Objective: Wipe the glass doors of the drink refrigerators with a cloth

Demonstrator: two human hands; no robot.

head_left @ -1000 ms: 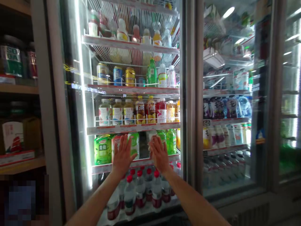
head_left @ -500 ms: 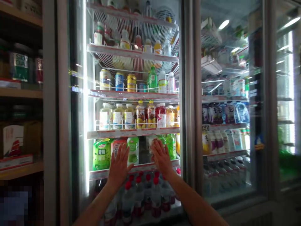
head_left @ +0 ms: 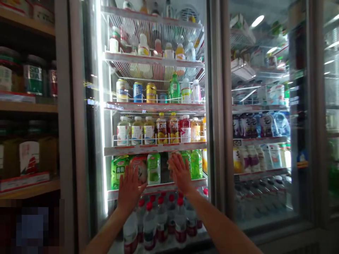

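My left hand is raised with its palm forward and fingers apart, holding nothing. It covers part of a red package on a lit cooler shelf. A green pouch stands to its left, and a green bottle stands to its right. My right hand is up too, fingers stretched out, in front of green bottles. A pale patch beside its fingers is too blurred to make out. Whether either palm touches the cooler's glass, I cannot tell.
Bottles with red caps fill the bottom shelf. Tea bottles and drink cans line the shelves above. A glass-fronted cooler stands at right. Wooden shelves with jars are at left.
The view has shifted, so the cooler and its drinks sit slightly farther right. My left hand appears a little lower and farther left against the shelf. Both hands keep their open pose.
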